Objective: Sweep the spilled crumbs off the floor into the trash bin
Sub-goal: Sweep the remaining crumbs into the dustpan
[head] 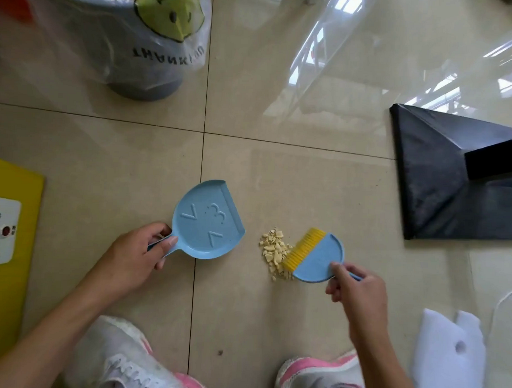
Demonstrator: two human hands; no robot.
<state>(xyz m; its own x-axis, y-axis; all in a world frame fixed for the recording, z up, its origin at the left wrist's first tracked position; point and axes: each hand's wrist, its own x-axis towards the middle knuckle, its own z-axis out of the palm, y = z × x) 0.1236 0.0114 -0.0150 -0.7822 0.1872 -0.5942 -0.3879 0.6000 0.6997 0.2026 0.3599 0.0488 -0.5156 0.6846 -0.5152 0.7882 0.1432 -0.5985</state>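
From the head view, my left hand (137,247) is wrapped around the handle of the dustpan (209,219), thumb on top. My right hand (357,287) pinches the handle of the brush (315,257), fingers closed on it. I take the crumbs (276,254) as my landmark: a small pale heap on the floor (293,180). The brush's yellow bristles touch the heap's right side. The dustpan lies to the heap's left, near but apart, with a strip of bare tile between its lip and the nearest crumbs.

That gap is my main worry. If I sweep left before the lip meets the heap, bits may scatter across the open tile or slip under the lip. The bristles cover most of the heap but not clearly all of it, so the end pieces could be left behind. A hard flick on this glossy tile would likely send light pieces skidding.

The bin (132,38) stands well up and left of the crumbs, bag-lined and already holding scraps. The route to it looks open. Tipping the loaded pan on that carry would spill it.

A black base (452,177) sits up and right of the crumbs, well apart. My shoes (121,360) lie below them, leaving fair elbow room.
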